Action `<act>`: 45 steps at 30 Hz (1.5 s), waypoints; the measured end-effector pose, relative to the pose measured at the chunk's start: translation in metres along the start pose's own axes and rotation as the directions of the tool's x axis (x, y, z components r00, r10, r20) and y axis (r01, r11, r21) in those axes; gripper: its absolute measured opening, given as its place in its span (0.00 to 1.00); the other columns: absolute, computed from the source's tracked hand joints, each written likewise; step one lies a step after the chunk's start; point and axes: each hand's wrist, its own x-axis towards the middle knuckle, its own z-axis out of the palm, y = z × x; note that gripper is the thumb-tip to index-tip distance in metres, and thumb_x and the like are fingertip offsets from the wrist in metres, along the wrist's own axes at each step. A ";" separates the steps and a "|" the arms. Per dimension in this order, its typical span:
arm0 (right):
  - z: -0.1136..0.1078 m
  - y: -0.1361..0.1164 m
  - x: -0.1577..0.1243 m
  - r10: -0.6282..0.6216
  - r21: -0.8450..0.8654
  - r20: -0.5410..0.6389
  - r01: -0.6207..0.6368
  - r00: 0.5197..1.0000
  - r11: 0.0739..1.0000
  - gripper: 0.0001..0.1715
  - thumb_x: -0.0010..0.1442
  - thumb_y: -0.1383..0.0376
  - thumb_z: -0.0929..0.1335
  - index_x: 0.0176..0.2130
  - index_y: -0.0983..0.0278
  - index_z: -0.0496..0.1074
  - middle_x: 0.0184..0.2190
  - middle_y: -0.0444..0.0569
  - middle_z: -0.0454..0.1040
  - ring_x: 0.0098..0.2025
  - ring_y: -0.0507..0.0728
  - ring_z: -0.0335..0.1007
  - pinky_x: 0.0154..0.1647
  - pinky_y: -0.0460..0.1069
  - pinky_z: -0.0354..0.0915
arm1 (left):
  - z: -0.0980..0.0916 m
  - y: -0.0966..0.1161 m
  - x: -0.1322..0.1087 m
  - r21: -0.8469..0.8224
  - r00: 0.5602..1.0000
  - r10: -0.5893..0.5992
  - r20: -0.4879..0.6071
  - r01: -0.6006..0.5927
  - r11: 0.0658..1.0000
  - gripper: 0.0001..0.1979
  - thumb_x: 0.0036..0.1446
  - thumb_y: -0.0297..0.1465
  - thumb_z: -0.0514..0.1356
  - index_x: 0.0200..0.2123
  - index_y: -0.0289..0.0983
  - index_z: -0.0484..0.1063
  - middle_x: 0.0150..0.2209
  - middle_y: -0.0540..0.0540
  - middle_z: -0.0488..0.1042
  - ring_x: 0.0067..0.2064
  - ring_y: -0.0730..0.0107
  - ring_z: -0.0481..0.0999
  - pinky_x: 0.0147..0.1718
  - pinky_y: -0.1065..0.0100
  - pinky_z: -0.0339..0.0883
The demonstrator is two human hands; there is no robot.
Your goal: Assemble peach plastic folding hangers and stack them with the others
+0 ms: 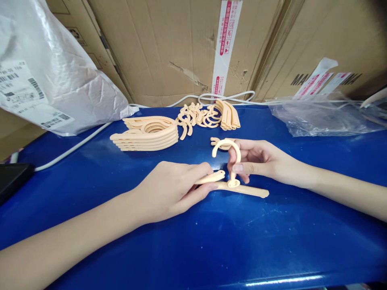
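Observation:
My left hand (172,186) pinches the left arm of a peach plastic hanger body (248,190) that lies on the blue table (211,241). My right hand (256,160) grips a peach plastic hook (225,146) whose foot sits on the hanger's middle joint. A further hook piece (216,141) lies just behind the right hand.
A stack of finished peach hangers (146,137) lies at the back left, with a heap of loose hooks (196,116) and a bundle of hanger arms (229,114) behind. Cardboard boxes (169,48) wall the back. A white bag (51,72), white cable (72,149) and clear plastic bag (320,117) flank them.

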 end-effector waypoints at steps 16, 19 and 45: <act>-0.003 0.001 0.001 0.004 0.069 -0.103 0.003 0.995 0.998 0.17 0.58 0.68 0.72 0.36 0.62 0.59 0.31 0.45 0.80 0.21 0.46 0.69 0.22 0.43 0.64 | 0.000 -0.002 0.003 0.123 0.990 0.113 -0.090 -0.102 0.987 0.12 0.69 0.29 0.48 0.47 0.34 0.70 0.37 0.47 0.71 0.39 0.66 0.65 0.35 0.67 0.60; -0.003 0.001 0.002 0.008 0.090 -0.102 0.001 0.995 0.996 0.16 0.58 0.68 0.73 0.37 0.63 0.60 0.30 0.43 0.79 0.21 0.46 0.69 0.22 0.43 0.64 | 0.001 -0.003 0.003 0.130 0.992 0.117 -0.054 -0.109 0.985 0.13 0.70 0.30 0.48 0.52 0.36 0.68 0.42 0.46 0.71 0.42 0.65 0.65 0.37 0.67 0.60; -0.007 0.004 0.002 0.019 0.138 -0.173 0.005 0.985 0.990 0.22 0.57 0.64 0.74 0.47 0.62 0.64 0.29 0.44 0.76 0.24 0.48 0.67 0.21 0.42 0.59 | 0.002 -0.003 0.003 0.208 0.977 0.174 -0.124 -0.146 0.967 0.14 0.70 0.29 0.48 0.53 0.31 0.66 0.42 0.44 0.75 0.41 0.64 0.70 0.41 0.64 0.62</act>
